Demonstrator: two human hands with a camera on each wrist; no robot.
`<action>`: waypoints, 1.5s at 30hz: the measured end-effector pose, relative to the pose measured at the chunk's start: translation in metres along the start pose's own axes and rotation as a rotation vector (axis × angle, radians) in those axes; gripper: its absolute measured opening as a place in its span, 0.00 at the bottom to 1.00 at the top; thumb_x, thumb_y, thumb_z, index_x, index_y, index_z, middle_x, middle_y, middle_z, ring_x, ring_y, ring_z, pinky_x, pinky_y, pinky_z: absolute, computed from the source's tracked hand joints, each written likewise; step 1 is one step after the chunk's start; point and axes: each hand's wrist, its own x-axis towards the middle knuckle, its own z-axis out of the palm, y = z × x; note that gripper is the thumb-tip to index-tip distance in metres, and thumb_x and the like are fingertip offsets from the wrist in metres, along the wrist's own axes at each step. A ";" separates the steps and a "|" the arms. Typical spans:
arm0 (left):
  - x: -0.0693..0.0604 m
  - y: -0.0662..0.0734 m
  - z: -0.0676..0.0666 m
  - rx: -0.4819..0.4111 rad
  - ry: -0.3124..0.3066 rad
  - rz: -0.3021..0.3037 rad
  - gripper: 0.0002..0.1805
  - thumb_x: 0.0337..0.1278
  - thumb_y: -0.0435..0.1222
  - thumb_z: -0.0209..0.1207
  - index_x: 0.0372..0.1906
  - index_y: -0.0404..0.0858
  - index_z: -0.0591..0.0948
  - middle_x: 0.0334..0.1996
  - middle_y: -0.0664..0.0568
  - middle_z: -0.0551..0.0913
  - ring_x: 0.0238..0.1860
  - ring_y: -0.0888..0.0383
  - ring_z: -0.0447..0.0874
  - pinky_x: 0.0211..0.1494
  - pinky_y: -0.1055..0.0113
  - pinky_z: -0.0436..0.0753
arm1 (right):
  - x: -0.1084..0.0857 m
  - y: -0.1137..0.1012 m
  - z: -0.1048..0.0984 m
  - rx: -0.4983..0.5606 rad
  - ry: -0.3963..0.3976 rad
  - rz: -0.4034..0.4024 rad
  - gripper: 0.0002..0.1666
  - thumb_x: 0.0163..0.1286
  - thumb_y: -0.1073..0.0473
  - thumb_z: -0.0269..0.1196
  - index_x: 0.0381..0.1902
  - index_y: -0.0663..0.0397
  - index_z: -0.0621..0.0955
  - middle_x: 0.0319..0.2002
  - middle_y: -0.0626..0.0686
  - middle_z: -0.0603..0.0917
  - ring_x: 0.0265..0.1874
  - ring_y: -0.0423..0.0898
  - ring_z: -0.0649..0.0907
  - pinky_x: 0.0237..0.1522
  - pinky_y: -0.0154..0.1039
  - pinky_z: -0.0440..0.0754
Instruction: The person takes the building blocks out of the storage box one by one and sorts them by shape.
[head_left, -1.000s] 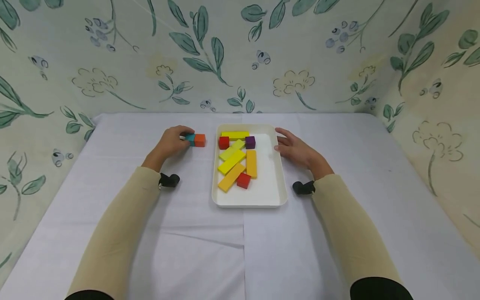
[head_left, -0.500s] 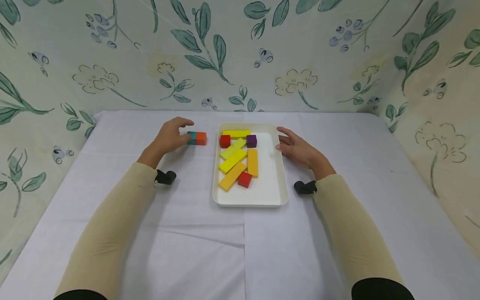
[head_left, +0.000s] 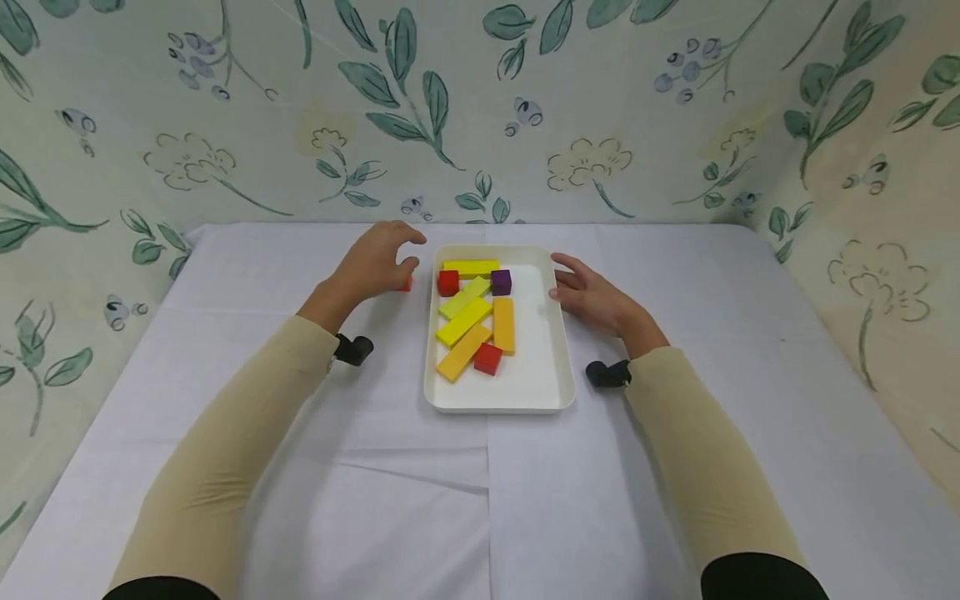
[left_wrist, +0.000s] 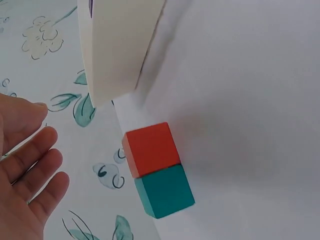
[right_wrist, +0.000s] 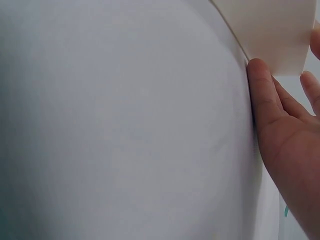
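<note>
My left hand (head_left: 375, 265) hovers just left of the white tray (head_left: 540, 383), thumb and fingers apart and holding nothing. Beneath it, an orange cube (left_wrist: 152, 150) and a teal cube (left_wrist: 167, 191) stand face to face on the cloth in the left wrist view. From the head, only a sliver of the orange cube (head_left: 406, 284) shows; the hand hides the teal one. At the tray's right side, my right hand (head_left: 600, 302) rests its fingers against the wall, as the right wrist view also shows with the fingertips (right_wrist: 258, 67) touching the tray's outer side (right_wrist: 272, 35).
Inside the tray lie several yellow and orange-yellow bars (head_left: 465, 323), a red cube (head_left: 448, 283), another red cube (head_left: 487, 359) and a purple cube (head_left: 501, 282). A white cloth (head_left: 405, 500) covers the table, with a leaf-patterned backdrop (head_left: 450, 108) behind it.
My left hand has let go of the teal cube, lifted, and moved right over the pair toward the tray. The right hand stays at the tray's side.
</note>
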 end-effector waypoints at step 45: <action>0.013 0.031 0.038 -0.256 0.114 0.101 0.22 0.59 0.30 0.61 0.60 0.35 0.78 0.56 0.45 0.78 0.56 0.50 0.78 0.63 0.59 0.82 | 0.003 0.005 0.006 0.037 -0.001 -0.030 0.47 0.73 0.53 0.59 0.79 0.26 0.46 0.81 0.49 0.52 0.78 0.53 0.60 0.77 0.53 0.60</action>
